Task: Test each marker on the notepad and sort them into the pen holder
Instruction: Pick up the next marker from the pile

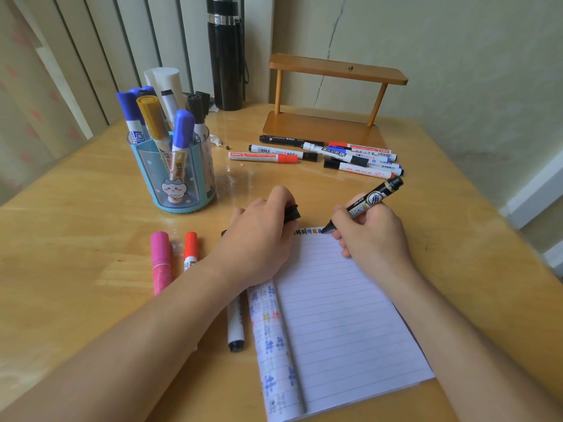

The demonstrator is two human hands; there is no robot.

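— R hand [374, 239]?
— Grips black marker [373, 198], tip touching top line of notepad [335, 315].
— L hand [259, 239]?
— Curled round black cap [292, 213], resting on notepad's top-left corner.
— Pen holder [182, 184]?
— Back left on table [76, 239], w/ several markers upright inside.

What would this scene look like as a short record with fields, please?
right hand: grips a black marker, tip at the top line of the notepad
left hand: holds the black cap, resting on the notepad's top left
pen holder: blue, several markers upright in it
loose markers: lying in a group beyond the notepad
left of notepad: pink marker, red marker, white marker, on the table
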